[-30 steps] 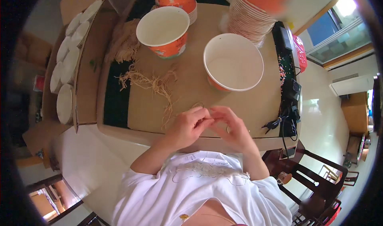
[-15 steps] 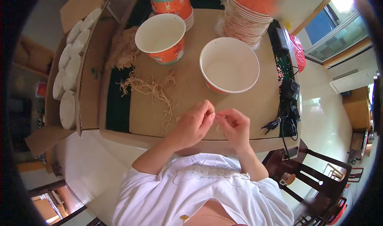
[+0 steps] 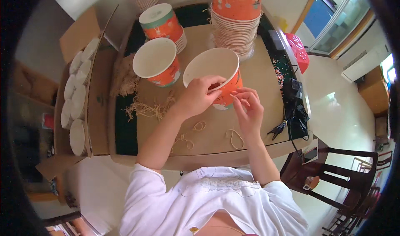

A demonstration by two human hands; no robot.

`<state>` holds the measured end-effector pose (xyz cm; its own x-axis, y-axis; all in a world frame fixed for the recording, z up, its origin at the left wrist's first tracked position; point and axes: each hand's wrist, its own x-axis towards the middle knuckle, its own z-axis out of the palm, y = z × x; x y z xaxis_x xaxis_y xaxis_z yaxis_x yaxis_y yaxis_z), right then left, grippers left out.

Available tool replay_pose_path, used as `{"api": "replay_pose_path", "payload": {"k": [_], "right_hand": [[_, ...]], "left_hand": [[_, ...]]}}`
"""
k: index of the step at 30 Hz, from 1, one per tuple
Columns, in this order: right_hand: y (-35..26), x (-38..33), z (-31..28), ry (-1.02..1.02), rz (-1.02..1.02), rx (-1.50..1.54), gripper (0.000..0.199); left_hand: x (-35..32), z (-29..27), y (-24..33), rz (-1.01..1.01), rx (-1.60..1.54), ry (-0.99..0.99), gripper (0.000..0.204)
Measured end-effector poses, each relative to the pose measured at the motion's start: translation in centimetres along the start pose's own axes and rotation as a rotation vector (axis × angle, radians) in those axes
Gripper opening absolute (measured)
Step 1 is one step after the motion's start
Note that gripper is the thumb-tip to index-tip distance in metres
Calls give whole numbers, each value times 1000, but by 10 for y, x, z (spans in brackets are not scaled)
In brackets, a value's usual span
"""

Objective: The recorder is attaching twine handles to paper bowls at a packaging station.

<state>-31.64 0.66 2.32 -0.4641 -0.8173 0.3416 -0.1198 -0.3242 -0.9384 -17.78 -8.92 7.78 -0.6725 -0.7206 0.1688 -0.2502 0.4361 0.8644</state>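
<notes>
A white-lined orange paper bucket [image 3: 210,65] stands tilted on the brown cardboard sheet in front of me. My left hand [image 3: 200,95] is closed at its near rim, fingers reaching over the edge and thumb on the outside. Just right of it, my right hand [image 3: 248,107] is in a pinch beside the bucket's outer wall, thumb against forefinger. Whatever lies between those fingertips is too small to make out. Below the hands, a thin beige string loop [image 3: 236,140] lies on the cardboard, with another loop [image 3: 199,126] farther left.
A second open bucket [image 3: 155,57] stands left, before a short stack [image 3: 160,21]. A tall bucket stack [image 3: 235,23] rises at the back. Tangled string [image 3: 146,107] lies left. Black cables [image 3: 287,121] lie right, and a carton [image 3: 98,106] of white-topped cups stands far left.
Both hands have gone from pinching together over the cardboard to the bucket's rim and side. The bucket now tilts. String loops show where my hands were, and the view has shifted.
</notes>
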Motion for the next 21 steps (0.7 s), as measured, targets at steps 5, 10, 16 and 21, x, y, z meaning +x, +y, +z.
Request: {"api": "replay_pose_path", "payload": {"k": [5, 10, 16, 21], "right_hand": [[-7, 7, 1, 35, -33, -67, 6], [-4, 8, 1, -1, -8, -64, 9], [1, 5, 5, 69, -236, -302, 13], [1, -5, 11, -112, -396, -400, 15]], "left_hand": [[3, 1, -1, 16, -51, -65, 27], [1, -4, -5, -67, -154, -108, 28], [0, -21, -14, -102, -269, -137, 26], [4, -16, 1, -213, -486, -44, 23]]}}
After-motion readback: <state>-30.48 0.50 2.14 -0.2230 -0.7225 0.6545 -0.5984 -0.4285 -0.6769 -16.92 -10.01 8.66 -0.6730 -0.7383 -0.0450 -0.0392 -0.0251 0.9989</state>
